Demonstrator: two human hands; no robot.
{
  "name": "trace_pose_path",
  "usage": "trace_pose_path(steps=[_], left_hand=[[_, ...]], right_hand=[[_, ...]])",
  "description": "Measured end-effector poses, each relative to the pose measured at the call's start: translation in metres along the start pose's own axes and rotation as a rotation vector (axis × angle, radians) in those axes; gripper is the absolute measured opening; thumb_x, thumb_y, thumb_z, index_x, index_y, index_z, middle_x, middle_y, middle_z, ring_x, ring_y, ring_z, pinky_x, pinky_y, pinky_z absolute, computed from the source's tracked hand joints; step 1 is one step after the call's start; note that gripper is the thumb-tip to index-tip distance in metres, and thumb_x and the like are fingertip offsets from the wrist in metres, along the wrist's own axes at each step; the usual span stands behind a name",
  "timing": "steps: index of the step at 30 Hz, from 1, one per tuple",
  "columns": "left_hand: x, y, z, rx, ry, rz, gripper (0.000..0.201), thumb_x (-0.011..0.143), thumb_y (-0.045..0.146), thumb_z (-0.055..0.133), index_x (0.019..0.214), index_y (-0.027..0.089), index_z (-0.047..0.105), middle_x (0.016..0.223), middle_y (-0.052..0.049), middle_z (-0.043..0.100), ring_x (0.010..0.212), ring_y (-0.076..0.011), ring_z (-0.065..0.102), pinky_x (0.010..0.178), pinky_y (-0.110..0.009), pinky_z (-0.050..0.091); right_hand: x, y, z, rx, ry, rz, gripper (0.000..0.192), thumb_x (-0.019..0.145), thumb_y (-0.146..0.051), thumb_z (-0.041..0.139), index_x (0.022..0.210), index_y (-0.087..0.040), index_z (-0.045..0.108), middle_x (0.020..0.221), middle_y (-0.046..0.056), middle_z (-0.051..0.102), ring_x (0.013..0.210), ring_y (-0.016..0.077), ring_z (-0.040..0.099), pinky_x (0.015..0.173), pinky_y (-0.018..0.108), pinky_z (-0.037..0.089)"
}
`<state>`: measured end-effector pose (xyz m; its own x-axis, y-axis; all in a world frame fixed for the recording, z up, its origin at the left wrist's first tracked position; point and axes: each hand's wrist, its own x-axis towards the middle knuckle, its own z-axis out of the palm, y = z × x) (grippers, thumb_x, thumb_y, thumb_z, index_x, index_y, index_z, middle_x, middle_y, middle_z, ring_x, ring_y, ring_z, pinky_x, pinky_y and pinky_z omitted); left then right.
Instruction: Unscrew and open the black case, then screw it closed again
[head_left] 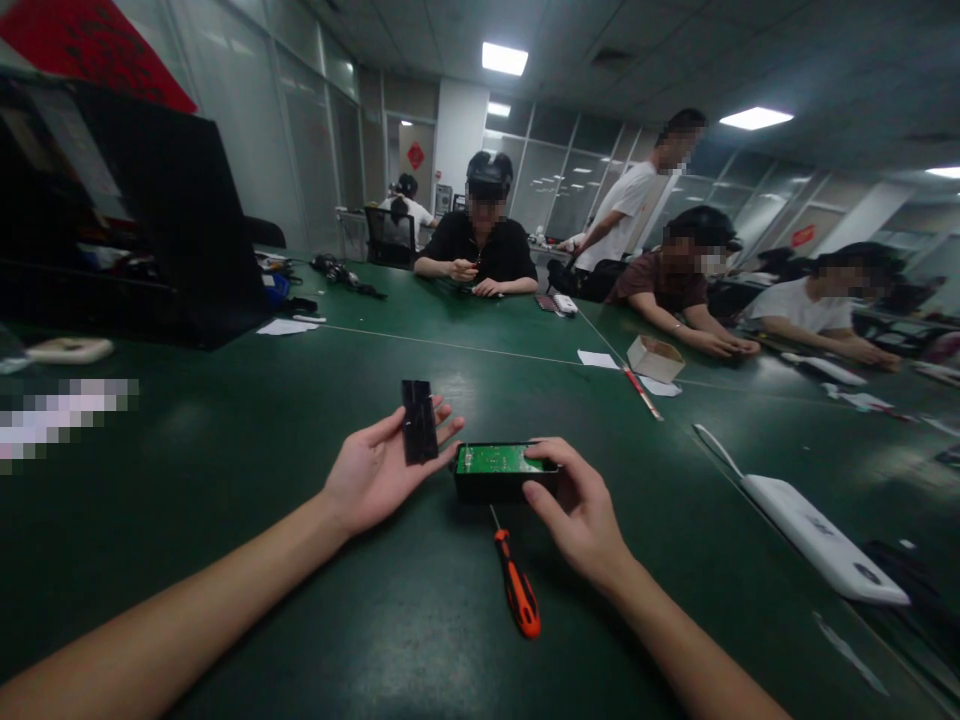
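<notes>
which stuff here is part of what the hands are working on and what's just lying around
In hand:
- black panel lying on the open left hand
- black case with green circuit board, gripped by the right hand
- orange-handled screwdriver on the table just below the case

Lying about:
- white router, at right
- small cardboard box
- red pen
- black laptop, at left

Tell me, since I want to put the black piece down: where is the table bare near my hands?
Bare green table lies left of your left hand, up to the laptop. It is crowded between your arms, where the screwdriver lies, and by your right hand on the black box. The white device fills the right.
</notes>
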<state>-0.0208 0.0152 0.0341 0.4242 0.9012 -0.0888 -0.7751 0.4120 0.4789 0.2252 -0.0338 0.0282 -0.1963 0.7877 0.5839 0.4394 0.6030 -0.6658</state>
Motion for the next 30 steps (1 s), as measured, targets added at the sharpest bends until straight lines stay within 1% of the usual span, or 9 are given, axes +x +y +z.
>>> trace_pose_path(steps=[2,5,9,12,15,18,22,27,30], left_hand=[[-0.002,-0.002,0.001,0.026,-0.03,-0.015,0.036,0.097,0.024,0.043,0.126,0.013,0.061,0.13,-0.012,0.064,0.127,-0.0277,0.057,0.105,-0.044,0.05],[-0.005,-0.006,0.002,0.09,-0.087,-0.033,0.036,0.097,0.025,0.046,0.129,0.016,0.06,0.133,-0.011,0.062,0.13,-0.0283,0.055,0.11,-0.044,0.044],[-0.008,-0.014,0.0,0.21,-0.218,-0.002,0.037,0.096,0.023,0.051,0.131,0.013,0.059,0.134,-0.013,0.062,0.13,-0.0301,0.054,0.117,-0.045,0.032],[-0.01,-0.018,-0.002,0.302,-0.31,0.02,0.037,0.096,0.021,0.053,0.131,0.012,0.06,0.134,-0.015,0.062,0.13,-0.0304,0.053,0.118,-0.046,0.029],[-0.01,-0.022,-0.006,0.399,-0.359,0.024,0.037,0.095,0.023,0.056,0.13,0.014,0.061,0.134,-0.015,0.062,0.131,-0.0306,0.053,0.117,-0.047,0.032],[-0.008,-0.025,-0.011,0.531,-0.378,0.065,0.039,0.093,0.025,0.06,0.131,0.017,0.061,0.135,-0.014,0.062,0.13,-0.03,0.053,0.115,-0.048,0.033],[-0.007,-0.028,-0.014,0.739,-0.399,0.121,0.045,0.089,0.025,0.066,0.134,0.023,0.059,0.137,-0.012,0.061,0.131,-0.0272,0.053,0.115,-0.045,0.035],[-0.011,-0.027,-0.009,0.97,-0.351,0.166,0.049,0.085,0.025,0.07,0.133,0.026,0.059,0.139,-0.008,0.06,0.129,-0.0255,0.055,0.111,-0.042,0.042],[-0.014,-0.026,-0.007,1.112,-0.338,0.196,0.05,0.083,0.028,0.072,0.132,0.026,0.061,0.136,-0.007,0.062,0.125,-0.0264,0.058,0.108,-0.042,0.045]], right_hand=[[-0.001,-0.002,-0.003,-0.018,0.012,-0.033,0.018,0.091,-0.026,0.059,0.11,-0.025,0.059,0.11,0.008,0.061,0.102,0.0227,0.061,0.08,0.032,0.052],[0.001,-0.006,-0.008,-0.089,-0.036,-0.127,0.02,0.089,-0.025,0.062,0.109,-0.024,0.059,0.105,0.008,0.062,0.094,0.0222,0.061,0.078,0.034,0.051],[0.003,-0.011,-0.008,-0.13,-0.13,-0.243,0.026,0.085,-0.02,0.064,0.11,-0.022,0.057,0.103,0.008,0.061,0.091,0.0206,0.061,0.077,0.033,0.051],[0.002,-0.013,-0.005,-0.123,-0.169,-0.263,0.028,0.085,-0.018,0.065,0.112,-0.021,0.056,0.104,0.008,0.06,0.09,0.0192,0.061,0.076,0.031,0.052],[0.001,-0.013,-0.003,-0.135,-0.183,-0.263,0.03,0.085,-0.018,0.066,0.113,-0.021,0.056,0.106,0.008,0.06,0.092,0.0191,0.061,0.079,0.031,0.051],[0.001,-0.012,-0.003,-0.146,-0.207,-0.258,0.031,0.084,-0.019,0.066,0.113,-0.021,0.056,0.107,0.008,0.06,0.096,0.0203,0.061,0.081,0.032,0.051],[0.0,-0.013,-0.004,-0.14,-0.221,-0.253,0.032,0.085,-0.019,0.066,0.114,-0.021,0.055,0.107,0.008,0.06,0.096,0.0201,0.061,0.08,0.032,0.052],[-0.001,-0.013,-0.003,-0.122,-0.214,-0.257,0.034,0.085,-0.018,0.066,0.116,-0.023,0.053,0.106,0.007,0.06,0.096,0.0201,0.061,0.081,0.032,0.053],[-0.006,-0.01,-0.001,-0.098,-0.2,-0.213,0.042,0.085,-0.019,0.068,0.122,-0.024,0.049,0.107,0.007,0.06,0.091,0.0195,0.062,0.078,0.031,0.055]])
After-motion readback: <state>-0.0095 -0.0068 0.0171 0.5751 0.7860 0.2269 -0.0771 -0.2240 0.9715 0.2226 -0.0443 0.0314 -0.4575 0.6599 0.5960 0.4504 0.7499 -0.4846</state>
